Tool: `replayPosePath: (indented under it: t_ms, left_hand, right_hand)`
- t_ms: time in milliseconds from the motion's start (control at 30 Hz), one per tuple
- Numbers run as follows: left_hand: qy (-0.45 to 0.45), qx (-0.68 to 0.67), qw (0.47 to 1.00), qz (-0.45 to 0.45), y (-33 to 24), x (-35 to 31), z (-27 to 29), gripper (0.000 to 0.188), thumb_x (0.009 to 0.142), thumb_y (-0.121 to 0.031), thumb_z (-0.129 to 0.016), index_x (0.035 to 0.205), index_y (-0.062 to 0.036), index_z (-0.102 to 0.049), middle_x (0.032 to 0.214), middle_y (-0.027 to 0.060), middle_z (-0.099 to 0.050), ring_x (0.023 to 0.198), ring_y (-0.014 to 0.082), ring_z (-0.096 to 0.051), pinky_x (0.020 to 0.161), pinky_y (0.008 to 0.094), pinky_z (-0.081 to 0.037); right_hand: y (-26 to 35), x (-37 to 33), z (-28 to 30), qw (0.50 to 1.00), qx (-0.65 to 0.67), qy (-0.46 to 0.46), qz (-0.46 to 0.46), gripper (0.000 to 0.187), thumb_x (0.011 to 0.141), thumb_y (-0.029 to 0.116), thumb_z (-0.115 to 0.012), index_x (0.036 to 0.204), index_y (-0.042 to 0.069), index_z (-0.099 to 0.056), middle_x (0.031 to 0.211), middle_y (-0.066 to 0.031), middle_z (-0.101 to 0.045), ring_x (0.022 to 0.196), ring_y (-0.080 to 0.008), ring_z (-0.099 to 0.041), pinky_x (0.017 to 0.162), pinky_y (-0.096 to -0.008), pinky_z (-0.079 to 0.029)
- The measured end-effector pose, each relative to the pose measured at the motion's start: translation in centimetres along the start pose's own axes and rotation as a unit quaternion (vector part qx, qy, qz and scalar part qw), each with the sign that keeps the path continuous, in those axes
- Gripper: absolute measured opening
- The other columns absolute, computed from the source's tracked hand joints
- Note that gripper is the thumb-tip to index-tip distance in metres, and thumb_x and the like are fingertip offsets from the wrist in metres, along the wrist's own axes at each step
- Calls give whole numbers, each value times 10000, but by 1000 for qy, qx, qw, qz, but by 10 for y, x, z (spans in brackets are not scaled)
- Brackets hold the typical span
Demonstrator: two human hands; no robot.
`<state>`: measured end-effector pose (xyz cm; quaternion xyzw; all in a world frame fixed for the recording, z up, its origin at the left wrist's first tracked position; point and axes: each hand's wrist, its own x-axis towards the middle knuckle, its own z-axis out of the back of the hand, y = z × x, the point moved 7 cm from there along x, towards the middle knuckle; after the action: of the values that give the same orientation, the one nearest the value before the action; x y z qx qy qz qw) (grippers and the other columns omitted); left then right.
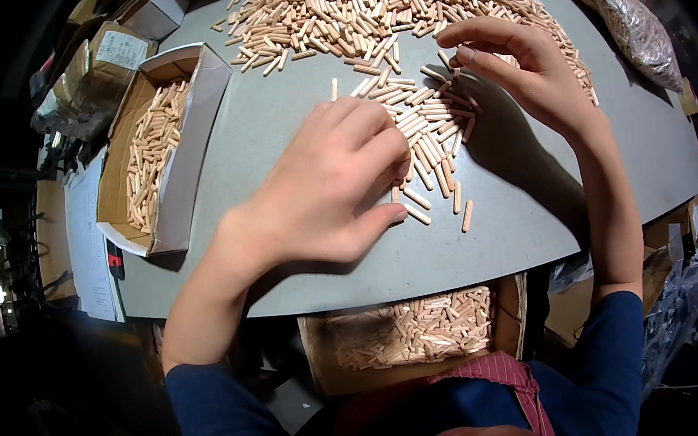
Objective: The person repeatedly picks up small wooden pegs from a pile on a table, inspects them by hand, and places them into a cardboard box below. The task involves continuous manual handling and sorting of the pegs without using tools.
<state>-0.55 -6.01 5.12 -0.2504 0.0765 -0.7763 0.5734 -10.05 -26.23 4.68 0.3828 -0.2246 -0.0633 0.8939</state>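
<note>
Wooden dowels [427,122] with rounded ends lie in a loose spread on the grey table, between my two hands. My left hand [334,182] rests over the left side of this spread with its fingers curled under. Its thumb points right beside a few dowels near the front, and what lies beneath the curled fingers is hidden. At the right, my right hand [521,61] is raised over the far edge of the spread. Its index finger and thumb are bent with a gap between them, and no dowel shows in that gap.
A large heap of dowels [381,6] covers the far table [306,291]. Left stands an open cardboard box [212,89] of dowels, beside paper sheets [88,238]. Below the front edge is another dowel box [320,355]. A clear plastic bag [624,20] of dowels lies far right.
</note>
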Motion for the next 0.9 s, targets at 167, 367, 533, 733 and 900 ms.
replayPosePath:
  t_ms: [167,367,533,733,900]
  left_hand:
    - [0,0,1000,7,4,0,-2,362,758,-277,-843,999,-80,-659,1104,115,-587,1078,331,-551,975,432,-407]
    - [10,-14,1000,-22,4,0,1,266,781,-249,-831,945,-100,-683,1095,104,-598,1081,323,-567,997,437,-411]
    - [-33,-14,999,-18,17,-1,10,160,787,-148,-807,877,-84,-691,1033,83,-628,1007,302,-600,953,407,-443]
    - [-96,33,995,24,26,-2,28,107,812,-70,-789,889,-64,-714,987,62,-668,932,255,-605,839,355,-465]
    - [-99,21,995,12,24,-2,21,108,820,-63,-789,900,-63,-716,997,62,-675,957,260,-620,879,367,-470]
  right_hand:
    - [4,0,-2,999,-18,35,-6,249,1000,144,-688,1199,4,-743,1172,-87,-747,1100,-178,-687,969,-323,-530]
    - [39,-10,-37,979,-36,162,114,205,859,-14,-708,1048,5,-786,1175,-121,-731,1080,-260,-704,923,-371,-569]
    - [47,-13,-43,974,-78,139,164,215,749,-22,-698,930,34,-799,1054,-86,-731,1092,-282,-654,933,-390,-544]
    - [42,-9,-37,977,-101,106,158,167,745,-21,-727,891,36,-784,1073,-73,-723,1152,-293,-625,972,-416,-527]
    - [48,-13,-47,974,-92,99,180,138,758,9,-733,889,42,-762,1034,-74,-700,1138,-297,-619,990,-419,-506]
